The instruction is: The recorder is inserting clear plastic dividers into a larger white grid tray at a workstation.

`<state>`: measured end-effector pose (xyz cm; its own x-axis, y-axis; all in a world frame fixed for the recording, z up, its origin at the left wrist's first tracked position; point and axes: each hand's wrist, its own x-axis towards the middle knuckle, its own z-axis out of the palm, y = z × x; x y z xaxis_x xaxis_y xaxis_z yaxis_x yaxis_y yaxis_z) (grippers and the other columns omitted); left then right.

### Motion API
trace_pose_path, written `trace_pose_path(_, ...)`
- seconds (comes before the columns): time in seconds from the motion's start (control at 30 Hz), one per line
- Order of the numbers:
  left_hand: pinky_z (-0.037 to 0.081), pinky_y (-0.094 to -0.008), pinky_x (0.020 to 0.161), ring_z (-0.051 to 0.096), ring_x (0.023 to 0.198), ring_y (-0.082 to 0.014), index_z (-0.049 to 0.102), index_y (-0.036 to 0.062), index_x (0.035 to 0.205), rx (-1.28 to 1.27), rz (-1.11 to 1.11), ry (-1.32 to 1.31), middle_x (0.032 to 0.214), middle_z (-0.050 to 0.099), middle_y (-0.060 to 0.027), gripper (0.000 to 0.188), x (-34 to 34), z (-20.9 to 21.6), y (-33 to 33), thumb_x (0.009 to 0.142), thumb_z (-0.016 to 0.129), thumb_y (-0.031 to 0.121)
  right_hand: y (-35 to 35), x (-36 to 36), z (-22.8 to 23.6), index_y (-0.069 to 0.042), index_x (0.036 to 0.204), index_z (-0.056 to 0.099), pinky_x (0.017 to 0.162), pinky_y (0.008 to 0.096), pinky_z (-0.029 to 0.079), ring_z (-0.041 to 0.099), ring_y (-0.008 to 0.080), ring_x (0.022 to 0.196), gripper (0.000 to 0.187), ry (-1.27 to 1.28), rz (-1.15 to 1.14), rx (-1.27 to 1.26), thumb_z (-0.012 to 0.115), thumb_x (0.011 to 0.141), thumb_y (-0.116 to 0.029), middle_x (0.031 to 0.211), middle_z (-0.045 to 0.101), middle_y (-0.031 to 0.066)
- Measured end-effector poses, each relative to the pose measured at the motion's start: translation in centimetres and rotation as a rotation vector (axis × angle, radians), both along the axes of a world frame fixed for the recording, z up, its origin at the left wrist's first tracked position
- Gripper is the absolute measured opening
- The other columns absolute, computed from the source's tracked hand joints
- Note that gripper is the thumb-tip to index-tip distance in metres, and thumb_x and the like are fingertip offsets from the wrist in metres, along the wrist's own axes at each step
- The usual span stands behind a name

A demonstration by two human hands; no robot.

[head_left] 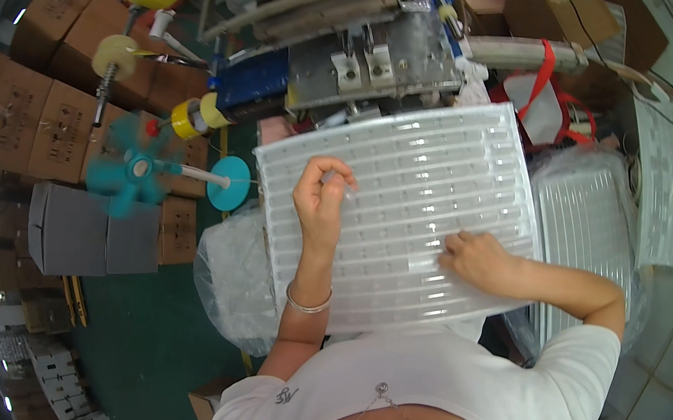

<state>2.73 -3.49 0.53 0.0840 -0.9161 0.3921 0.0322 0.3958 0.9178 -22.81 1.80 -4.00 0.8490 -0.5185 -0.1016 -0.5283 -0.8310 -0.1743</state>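
Observation:
A large translucent white plastic tray (pixel 399 154) with long parallel ribs lies tilted in front of me. My left hand (pixel 321 205) is over its left part, with the fingers curled in toward the thumb. Whatever those fingers hold, if anything, is too small to make out. On the right part of the tray, my right hand (pixel 481 263) has its fingers bent down and pressed together at the ribs. A small pale, shiny patch (pixel 423 265) shows beside these fingertips; I cannot tell whether it is a loose piece or glare.
Beyond the tray stands a metal machine (pixel 379 61) with clamps and a blue block. A teal fan (pixel 139 168) is at the left, near stacked cardboard boxes (pixel 66 125). Another ribbed tray (pixel 589 217) in plastic wrap lies at the right. Clear plastic bags (pixel 237 273) bulge at the left.

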Motion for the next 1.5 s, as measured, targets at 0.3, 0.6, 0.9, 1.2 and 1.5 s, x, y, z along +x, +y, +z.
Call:
trace_pose_path(0.3,0.047,-0.0260,0.068,0.056,0.071,-0.0116,0.058,0.0002,0.087,0.206,0.050,-0.055,0.080,0.058,-0.0050,0.014,0.3,-1.4,-0.8,0.083,0.045,0.002,-6.9,1.7,9.7,-0.006,0.095,0.055,0.068,0.0326,0.050,0.060,0.0233,0.083,0.020,-0.829,-0.342,0.423,0.060,0.075,-0.009,0.097,0.058,0.0093)
trace_pose_path(0.6,0.047,-0.0286,0.070,0.059,0.082,-0.0197,0.060,0.0020,0.100,0.159,0.299,-0.608,0.088,0.060,-0.0099,0.024,1.4,-0.4,-2.9,0.079,0.050,0.003,-10.6,3.2,10.3,-0.003,0.102,0.058,0.068,0.0234,0.048,0.058,0.0136,0.095,0.020,-1.045,-0.456,0.270,0.060,0.085,-0.013,0.112,0.059,0.0060)
trace_pose_path(0.9,0.051,-0.0384,0.062,0.064,0.076,-0.0268,0.063,0.0104,0.106,-0.288,0.492,-0.884,0.096,0.059,-0.0100,0.026,-1.2,3.9,-13.3,0.084,0.062,0.024,-15.4,3.4,9.2,-0.001,0.109,0.060,0.072,0.0261,0.052,0.061,0.0141,0.085,0.028,-1.098,-0.640,0.184,0.065,0.084,-0.009,0.107,0.064,0.0068)
trace_pose_path(1.2,0.051,-0.0368,0.059,0.064,0.070,-0.0275,0.066,0.0131,0.099,-0.350,0.395,-1.021,0.086,0.062,-0.0089,0.022,-1.5,3.8,-14.0,0.080,0.066,0.023,-20.6,8.9,8.4,-0.007,0.101,0.062,0.065,0.0349,0.052,0.065,0.0276,0.080,0.023,-1.088,-0.570,-0.399,0.067,0.080,-0.015,0.095,0.065,0.0100)
trace_pose_path(1.5,0.049,-0.0336,0.056,0.060,0.061,-0.0235,0.064,0.0097,0.104,-0.245,0.067,-1.057,0.082,0.060,-0.0065,0.027,-4.6,-0.2,2.1,0.078,0.068,0.017,-23.1,10.5,6.7,-0.011,0.107,0.061,0.085,0.0386,0.046,0.060,0.0264,0.094,0.029,-0.771,-0.552,-0.673,0.064,0.081,-0.021,0.103,0.064,0.0080)
